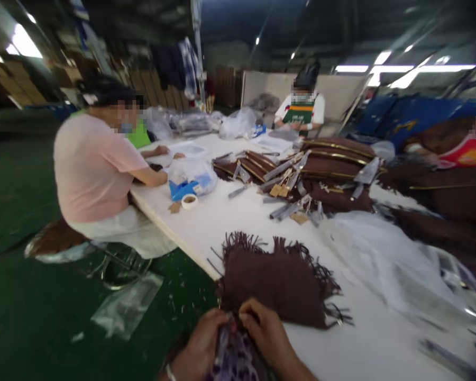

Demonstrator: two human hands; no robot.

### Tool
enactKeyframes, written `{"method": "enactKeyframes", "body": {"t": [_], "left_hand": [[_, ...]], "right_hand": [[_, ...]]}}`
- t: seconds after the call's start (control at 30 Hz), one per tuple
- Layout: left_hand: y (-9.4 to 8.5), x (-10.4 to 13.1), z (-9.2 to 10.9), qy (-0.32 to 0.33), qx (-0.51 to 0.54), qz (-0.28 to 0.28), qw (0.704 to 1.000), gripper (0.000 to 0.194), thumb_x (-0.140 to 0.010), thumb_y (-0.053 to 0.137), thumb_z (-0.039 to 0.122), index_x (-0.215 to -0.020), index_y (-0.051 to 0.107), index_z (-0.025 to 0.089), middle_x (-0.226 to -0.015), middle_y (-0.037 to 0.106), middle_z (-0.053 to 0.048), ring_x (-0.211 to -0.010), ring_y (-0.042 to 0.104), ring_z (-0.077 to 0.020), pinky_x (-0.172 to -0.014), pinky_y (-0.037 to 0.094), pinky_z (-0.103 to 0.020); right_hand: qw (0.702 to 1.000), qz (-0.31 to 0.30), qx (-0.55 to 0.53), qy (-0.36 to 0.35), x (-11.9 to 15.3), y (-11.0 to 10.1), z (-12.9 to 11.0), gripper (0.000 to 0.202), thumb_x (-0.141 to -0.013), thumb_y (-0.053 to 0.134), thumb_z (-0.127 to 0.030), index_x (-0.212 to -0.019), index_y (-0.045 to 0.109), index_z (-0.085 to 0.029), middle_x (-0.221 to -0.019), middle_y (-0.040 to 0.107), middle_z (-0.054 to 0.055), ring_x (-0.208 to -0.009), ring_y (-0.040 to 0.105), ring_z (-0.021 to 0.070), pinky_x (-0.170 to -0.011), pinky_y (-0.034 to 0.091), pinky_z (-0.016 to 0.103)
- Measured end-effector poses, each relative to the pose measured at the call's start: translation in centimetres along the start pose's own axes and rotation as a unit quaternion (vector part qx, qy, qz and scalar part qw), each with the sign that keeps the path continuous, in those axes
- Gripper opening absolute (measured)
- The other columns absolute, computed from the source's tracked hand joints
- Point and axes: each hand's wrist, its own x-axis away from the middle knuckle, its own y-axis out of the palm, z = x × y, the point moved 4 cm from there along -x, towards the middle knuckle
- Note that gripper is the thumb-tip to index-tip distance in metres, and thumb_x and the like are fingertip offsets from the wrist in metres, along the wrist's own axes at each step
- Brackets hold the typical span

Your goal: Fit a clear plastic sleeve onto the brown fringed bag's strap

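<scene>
A dark brown bag-like piece with fringed edges [273,280] lies on the near corner of the white table. Both my hands are at its near left end, close together. My left hand [202,338] is closed, its thumb and fingers pinching at the edge of the fringed bag. From the other side, my right hand [264,328] pinches the same edge with bent fingers. The small detail between my fingertips is blurred and partly hidden. Below my hands shows purple patterned fabric [234,357].
Brown bags with gold zips [337,153] and wrapped straps are piled mid-table. Clear plastic [384,259] spreads to the right. A tape roll [189,201] lies near the left edge of the white table [174,222]. One person [99,164] sits left, another [303,111] across, a third at right.
</scene>
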Motion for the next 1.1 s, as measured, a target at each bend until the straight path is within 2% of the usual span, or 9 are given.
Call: {"method": "enactKeyframes", "body": {"t": [0.07,0.13,0.27,0.37,0.57,0.77,0.93,1.1], "left_hand": [[-0.9,-0.7,-1.6,-0.033,-0.012,-0.008,0.999,0.012,-0.069,0.071,0.017,-0.066,0.061,0.013,-0.059,0.063,-0.004,-0.054,0.058,-0.0155,-0.052,0.045,-0.027],[-1.5,-1.2,-2.2,-0.051,-0.003,-0.005,0.999,0.011,-0.067,0.071,0.017,-0.068,0.061,0.013,-0.062,0.066,-0.005,-0.057,0.06,-0.0165,-0.055,0.045,-0.027],[-1.9,-1.4,-1.9,-0.039,-0.004,0.008,0.999,0.014,-0.065,0.071,0.021,-0.067,0.06,0.014,-0.059,0.064,-0.003,-0.055,0.058,-0.0149,-0.055,0.044,-0.025],[-2.0,-1.4,-1.7,-0.021,-0.014,0.019,0.999,0.017,-0.062,0.073,0.021,-0.066,0.057,0.014,-0.055,0.061,-0.001,-0.051,0.054,-0.0132,-0.051,0.041,-0.023],[-2.3,-1.2,-2.0,0.005,-0.084,0.042,0.996,0.019,-0.072,0.067,0.031,-0.073,0.057,0.015,-0.06,0.062,-0.001,-0.053,0.053,-0.0125,-0.052,0.039,-0.022],[-2.3,-0.9,-2.0,0.039,-0.123,0.041,0.991,0.019,-0.079,0.061,0.035,-0.077,0.056,0.017,-0.066,0.06,0.0,-0.061,0.053,-0.0128,-0.059,0.04,-0.023],[-2.0,-0.5,-1.8,0.058,-0.142,0.048,0.987,0.021,-0.081,0.059,0.038,-0.075,0.056,0.018,-0.067,0.057,0.001,-0.063,0.05,-0.0133,-0.061,0.039,-0.023],[-1.9,-0.2,-1.7,0.057,-0.148,0.054,0.986,0.022,-0.081,0.059,0.039,-0.075,0.057,0.018,-0.071,0.057,0.0,-0.069,0.052,-0.0149,-0.066,0.04,-0.024]], "right_hand": [[0.999,-0.016,-0.007,0.034,0.9,0.5,0.4,0.016,-0.084,0.046,-0.026,-0.08,0.061,-0.021,-0.071,0.063,-0.002,-0.068,0.057,0.0146,-0.062,0.04,0.024],[0.998,-0.025,-0.008,0.054,0.9,0.7,0.7,0.015,-0.084,0.047,-0.023,-0.08,0.061,-0.02,-0.07,0.062,-0.003,-0.066,0.055,0.0134,-0.06,0.038,0.022],[0.997,-0.055,-0.002,0.047,0.0,1.7,0.6,0.016,-0.086,0.046,-0.019,-0.082,0.062,-0.02,-0.076,0.066,-0.002,-0.073,0.059,0.013,-0.068,0.04,0.021],[0.996,-0.073,0.04,0.041,-0.4,2.6,0.4,0.016,-0.087,0.047,-0.018,-0.082,0.062,-0.021,-0.076,0.067,-0.002,-0.074,0.061,0.0128,-0.07,0.039,0.021],[0.982,-0.083,0.154,0.069,-0.9,2.9,0.1,0.018,-0.089,0.046,-0.022,-0.08,0.062,-0.022,-0.076,0.067,-0.002,-0.072,0.061,0.0129,-0.068,0.037,0.022],[0.961,-0.082,0.249,0.084,-1.3,3.2,-0.4,0.017,-0.089,0.047,-0.023,-0.08,0.062,-0.022,-0.076,0.068,-0.001,-0.073,0.063,0.0144,-0.066,0.034,0.024],[0.937,-0.069,0.334,0.074,-1.2,3.9,-0.5,0.017,-0.089,0.045,-0.019,-0.08,0.059,-0.021,-0.079,0.068,0.001,-0.071,0.063,0.0157,-0.061,0.03,0.026],[0.922,-0.074,0.373,0.076,-1.4,4.3,-0.6,0.018,-0.091,0.043,-0.02,-0.083,0.059,-0.02,-0.08,0.069,0.002,-0.07,0.063,0.0171,-0.058,0.028,0.028]]}}
